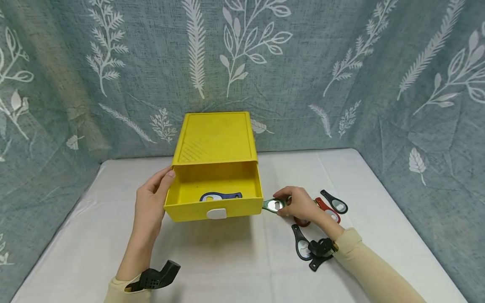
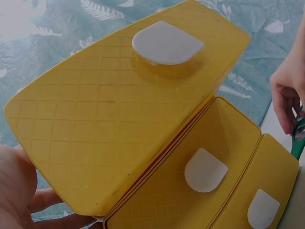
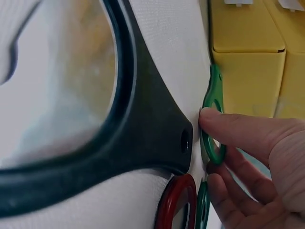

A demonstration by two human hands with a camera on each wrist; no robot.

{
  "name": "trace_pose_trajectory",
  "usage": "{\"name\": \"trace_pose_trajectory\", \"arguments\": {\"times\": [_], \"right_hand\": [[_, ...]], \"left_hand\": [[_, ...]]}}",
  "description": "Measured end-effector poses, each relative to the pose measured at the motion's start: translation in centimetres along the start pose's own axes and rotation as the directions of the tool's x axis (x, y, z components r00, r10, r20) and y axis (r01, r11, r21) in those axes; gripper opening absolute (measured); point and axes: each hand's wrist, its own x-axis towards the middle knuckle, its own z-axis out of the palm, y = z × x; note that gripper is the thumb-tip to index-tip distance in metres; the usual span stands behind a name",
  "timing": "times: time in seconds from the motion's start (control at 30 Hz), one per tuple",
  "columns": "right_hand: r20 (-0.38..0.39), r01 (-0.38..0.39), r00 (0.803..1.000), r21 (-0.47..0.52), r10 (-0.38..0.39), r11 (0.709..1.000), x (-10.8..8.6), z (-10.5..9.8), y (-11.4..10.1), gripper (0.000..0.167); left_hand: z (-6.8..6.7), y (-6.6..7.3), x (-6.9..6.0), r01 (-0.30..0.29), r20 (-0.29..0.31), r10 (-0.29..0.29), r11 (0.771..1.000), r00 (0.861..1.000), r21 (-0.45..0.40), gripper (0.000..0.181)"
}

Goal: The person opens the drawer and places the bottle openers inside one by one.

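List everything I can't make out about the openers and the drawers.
- Blue opener, head view: lower part hidden by the open drawer's front.
- Dark red opener, head view: partly covered by the right hand.
- Lower drawers, left wrist view: any contents hidden behind their shut fronts.
- Large black opener, right wrist view: cut off by the left edge.
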Motion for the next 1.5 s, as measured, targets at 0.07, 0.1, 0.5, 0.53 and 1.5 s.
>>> {"name": "trace_pose_trajectory", "arguments": {"times": [0.07, 0.1, 0.5, 0.53, 1.5], "right_hand": [[-0.004, 0.003, 1.0, 0.001, -0.003, 1.0, 0.0, 0.1, -0.1, 0.045], [-0.005, 0.005, 1.0, 0.001, -0.005, 1.0, 0.0, 0.1, -0.1, 0.045], [0.045, -0.017, 0.999, 0.0, 0.017, 1.0, -0.1, 0.0, 0.3, 0.043], [0.051, -0.016, 0.999, -0.003, 0.016, 1.0, -0.1, 0.0, 0.3, 0.044], [-0.069, 0.042, 0.997, -0.022, -0.043, 0.999, -0.9, -1.6, 0.2, 0.04]], "left_hand": [[0.0, 0.0, 0.0, -0.003, 0.001, 0.003, 1.0, 1.0, 0.0, 0.058], [0.0, 0.0, 0.1, -0.004, 0.003, 0.004, 1.0, 1.0, -0.001, 0.058], [0.0, -0.1, -0.1, 0.002, 0.007, -0.001, 1.0, 1.0, -0.025, 0.059], [0.0, -0.1, -0.1, 0.001, 0.008, -0.001, 1.0, 1.0, -0.026, 0.059], [0.0, 0.2, -0.1, 0.016, 0.002, -0.016, 1.0, 1.0, -0.009, 0.061]]}}
